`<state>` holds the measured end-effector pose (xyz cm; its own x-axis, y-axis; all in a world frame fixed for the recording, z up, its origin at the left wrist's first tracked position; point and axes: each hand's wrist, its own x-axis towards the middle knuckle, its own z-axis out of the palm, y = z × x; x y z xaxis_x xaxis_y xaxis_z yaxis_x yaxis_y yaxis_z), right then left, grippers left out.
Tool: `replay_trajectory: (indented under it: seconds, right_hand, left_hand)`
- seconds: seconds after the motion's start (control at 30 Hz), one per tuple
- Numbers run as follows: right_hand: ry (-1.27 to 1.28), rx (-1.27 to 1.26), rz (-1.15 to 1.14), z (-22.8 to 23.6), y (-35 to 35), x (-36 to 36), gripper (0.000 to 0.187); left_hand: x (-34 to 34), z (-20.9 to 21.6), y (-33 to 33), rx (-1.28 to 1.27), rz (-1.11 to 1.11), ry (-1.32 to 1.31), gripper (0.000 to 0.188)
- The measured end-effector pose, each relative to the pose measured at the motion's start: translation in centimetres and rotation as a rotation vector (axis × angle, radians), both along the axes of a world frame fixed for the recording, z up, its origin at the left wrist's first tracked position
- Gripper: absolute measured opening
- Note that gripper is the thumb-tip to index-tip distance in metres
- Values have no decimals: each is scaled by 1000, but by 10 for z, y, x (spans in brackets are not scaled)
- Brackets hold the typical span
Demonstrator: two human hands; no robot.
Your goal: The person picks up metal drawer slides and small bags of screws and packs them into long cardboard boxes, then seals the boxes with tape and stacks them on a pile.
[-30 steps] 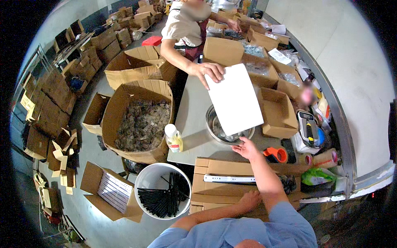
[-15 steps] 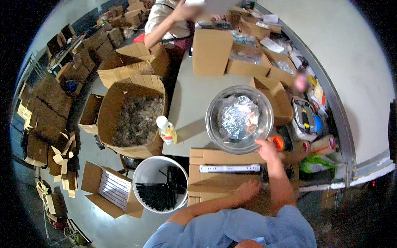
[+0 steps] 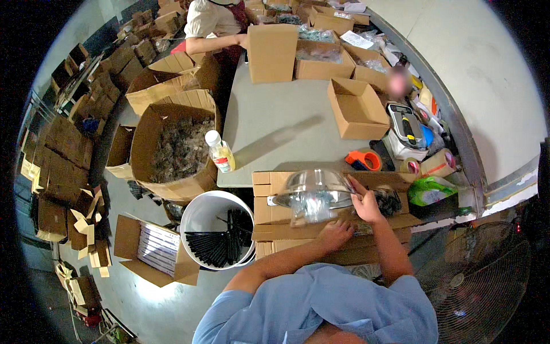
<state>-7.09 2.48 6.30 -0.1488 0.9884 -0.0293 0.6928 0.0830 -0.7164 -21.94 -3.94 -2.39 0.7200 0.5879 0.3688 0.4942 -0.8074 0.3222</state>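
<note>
A shiny metal bowl (image 3: 317, 181) is tipped steeply over the cardboard sheet (image 3: 264, 229) in front of me. My right hand (image 3: 366, 205) grips its right rim. Clear plastic bags (image 3: 312, 207) show at the bowl's lowered near side; their small contents are too blurred to name. The end of a white metal rail (image 3: 271, 200) peeks out left of the bowl, which covers the rest. Just below the bags, my left hand (image 3: 337, 234) rests low over the cardboard with curled fingers; whatever they may hold is hidden. Dark pieces (image 3: 387, 202) lie beside my right hand.
A bottle (image 3: 220, 151) stands at the table's left edge. Left of me are a white bucket (image 3: 189, 229) of black rails and a carton (image 3: 188, 269) of white rails. An orange tape dispenser (image 3: 364, 160) and an open box (image 3: 361, 127) sit beyond the bowl. A co-worker (image 3: 212, 26) stands opposite.
My right hand has brought the bowl nearer and tipped it from level over the cardboard. My left hand has shifted slightly forward. The co-worker's raised arm has come down beside the tall box.
</note>
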Motion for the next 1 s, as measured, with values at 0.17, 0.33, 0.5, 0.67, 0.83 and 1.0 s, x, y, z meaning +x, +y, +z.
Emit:
replay_trajectory:
  seconds: [0.17,0.33,0.5,0.67,0.83,1.0]
  right_hand:
    - [-38,326,66,10,-25,22,67]
    - [-196,343,-23,41,-40,56,70]
    - [-288,390,12,87,-32,61,68]
    - [-64,456,-135,93,20,54,45]
    - [377,118,-343,34,119,31,32]
    - [610,-252,-479,-13,176,-45,22]
  left_hand:
    - [5,5,-6,-31,14,105,37]
    - [6,2,-4,-120,82,33,35]
    - [-4,44,6,-433,116,136,37]
    - [-32,22,20,-574,178,132,26]
    - [-51,26,31,-733,320,224,29]
    - [-54,64,40,-621,165,323,30]
